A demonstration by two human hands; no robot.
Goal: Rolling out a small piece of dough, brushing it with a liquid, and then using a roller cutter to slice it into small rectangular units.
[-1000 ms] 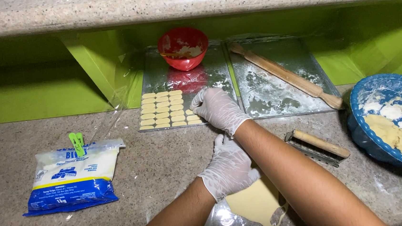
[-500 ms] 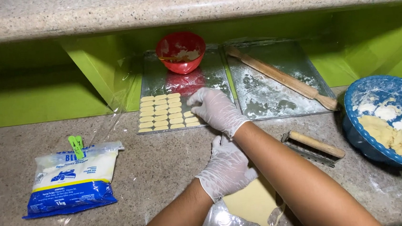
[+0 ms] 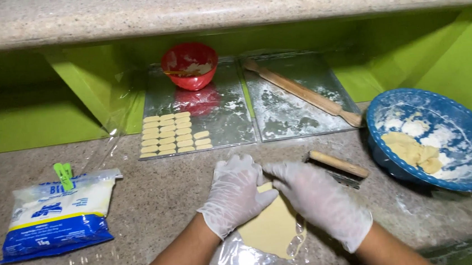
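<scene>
Both my hands wear thin white gloves. My left hand [image 3: 235, 193] rests flat on the left part of a rolled-out sheet of pale yellow dough [image 3: 274, 227] lying on clear plastic film. My right hand [image 3: 317, 196] lies on the sheet's upper right edge, its fingers touching the dough near the left hand's fingertips. Neither hand grips anything that I can see. Beyond them a metal tray [image 3: 220, 108] holds rows of small cut dough pieces [image 3: 171, 135].
A red bowl [image 3: 190, 65] sits at the back of the left tray. A wooden rolling pin [image 3: 303, 92] lies across a second floured tray. A wood-handled scraper [image 3: 340, 166] lies right of my hands; a blue bowl [image 3: 466, 131] with dough and flour is at right. A clipped flour bag [image 3: 57, 214] lies left.
My right hand has drawn back from the rows of pieces on the tray to the dough sheet, beside my left hand.
</scene>
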